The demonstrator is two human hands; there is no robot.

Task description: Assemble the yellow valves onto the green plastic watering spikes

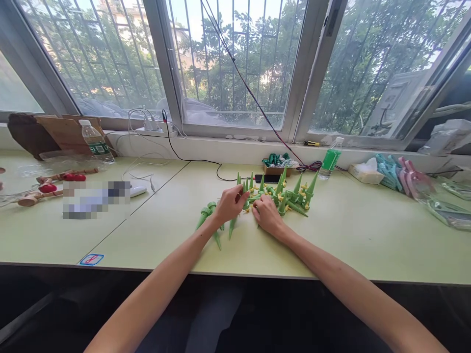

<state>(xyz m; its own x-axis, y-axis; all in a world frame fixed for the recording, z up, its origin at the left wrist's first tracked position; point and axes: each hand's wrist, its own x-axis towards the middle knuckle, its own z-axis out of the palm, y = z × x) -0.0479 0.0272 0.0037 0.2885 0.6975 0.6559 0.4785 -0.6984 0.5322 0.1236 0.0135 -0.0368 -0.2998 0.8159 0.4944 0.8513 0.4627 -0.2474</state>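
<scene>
Several green plastic spikes (294,193) with small yellow valve-like parts (283,197) are bunched on the table, some upright and some lying down. At the left edge of this bunch is my left hand (231,203), its fingers curled together in a pinch. A green spike (232,229) points down just below that hand, and more green spikes (204,215) lie to its left. My right hand (269,214) rests closed against the near side of the bunch, fingers curled under. What either hand grips is hidden by the fingers.
Behind the spikes are a phone (272,178), a small cardboard box (277,169) and a green-labelled bottle (331,159). Another bottle (97,142) and wooden toys with red balls (55,186) stand left. Tissues (366,171) and pink and blue plastic items (390,171) lie right.
</scene>
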